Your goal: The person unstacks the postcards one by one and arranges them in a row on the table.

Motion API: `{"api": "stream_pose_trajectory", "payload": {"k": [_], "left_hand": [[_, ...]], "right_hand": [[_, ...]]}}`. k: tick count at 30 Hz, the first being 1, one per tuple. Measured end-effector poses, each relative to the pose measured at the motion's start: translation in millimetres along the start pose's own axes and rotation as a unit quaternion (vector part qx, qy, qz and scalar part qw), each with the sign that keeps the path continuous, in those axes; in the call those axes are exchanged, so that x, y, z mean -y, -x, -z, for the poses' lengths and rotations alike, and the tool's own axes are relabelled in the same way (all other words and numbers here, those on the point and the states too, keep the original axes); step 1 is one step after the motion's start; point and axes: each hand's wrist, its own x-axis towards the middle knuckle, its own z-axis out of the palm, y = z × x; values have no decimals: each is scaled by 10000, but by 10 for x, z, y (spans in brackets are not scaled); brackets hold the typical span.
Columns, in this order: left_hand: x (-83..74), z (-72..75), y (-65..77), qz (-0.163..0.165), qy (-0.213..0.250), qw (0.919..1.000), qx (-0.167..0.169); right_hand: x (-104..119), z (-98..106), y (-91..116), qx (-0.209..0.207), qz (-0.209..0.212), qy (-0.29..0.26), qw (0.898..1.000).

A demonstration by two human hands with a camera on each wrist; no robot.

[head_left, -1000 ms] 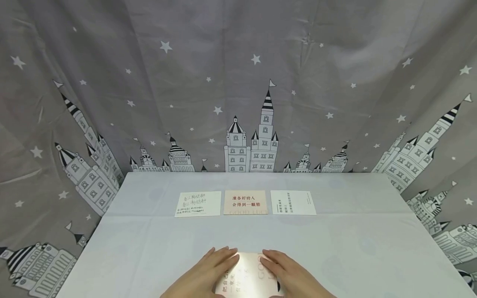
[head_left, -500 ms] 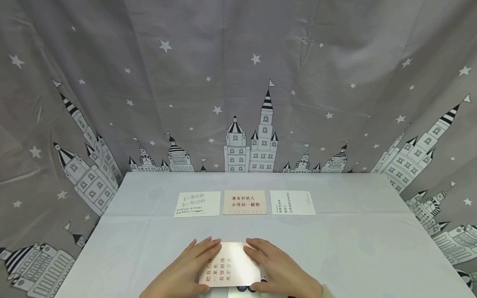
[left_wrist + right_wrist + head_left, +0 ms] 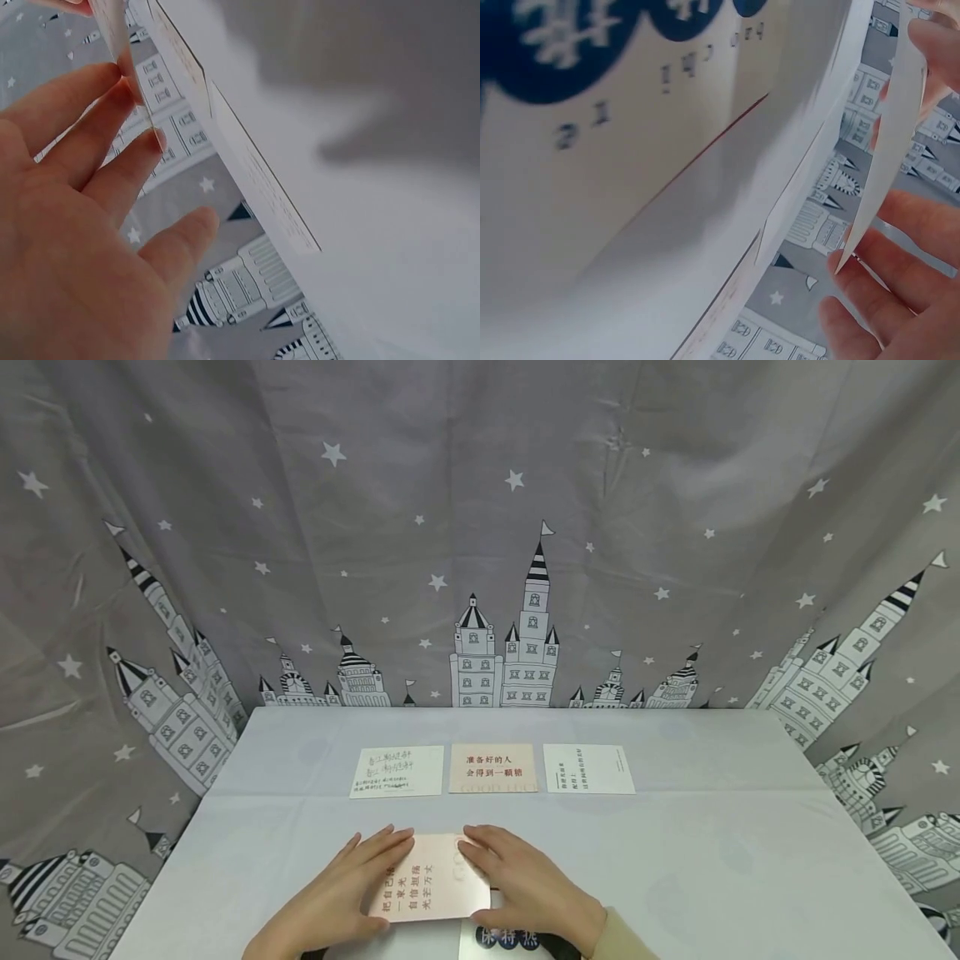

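Note:
A pale pink card [image 3: 431, 877] with red vertical print hangs just above the near part of the white table [image 3: 712, 860]. My left hand [image 3: 352, 881] holds its left edge and my right hand [image 3: 517, 881] its right edge, fingers laid along the top. In the left wrist view the card's edge [image 3: 120, 37] sits between the thumb and fingers of my left hand [image 3: 82, 187]. The right wrist view shows the thin card [image 3: 889, 142] pinched the same way by my right hand [image 3: 900, 300].
Three cards lie in a row farther back: a white handwritten one [image 3: 397, 771], a pink one [image 3: 493, 767] and a white printed one [image 3: 588, 768]. A card with dark blue circles [image 3: 510, 937] lies at the front edge. A grey castle curtain [image 3: 480, 527] hangs behind.
Both hands have carried the pink card forward and to the left, off the card with blue circles, which now shows at the front edge.

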Motion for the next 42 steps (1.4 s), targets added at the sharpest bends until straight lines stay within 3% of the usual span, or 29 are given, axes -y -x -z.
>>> {"api": "stream_pose_trajectory", "payload": {"k": [13,30,42], "left_hand": [[218,149,59,256,107,9996,9],[531,274,131,881,221,9957,171],[765,350,179,932,449,9944,201]], "right_hand": [[79,-53,-323,272,-19,73,9996],[198,-247,-749,610,-76,357,9975],[271,-376,-1028,840,-83,709,9939]]}}
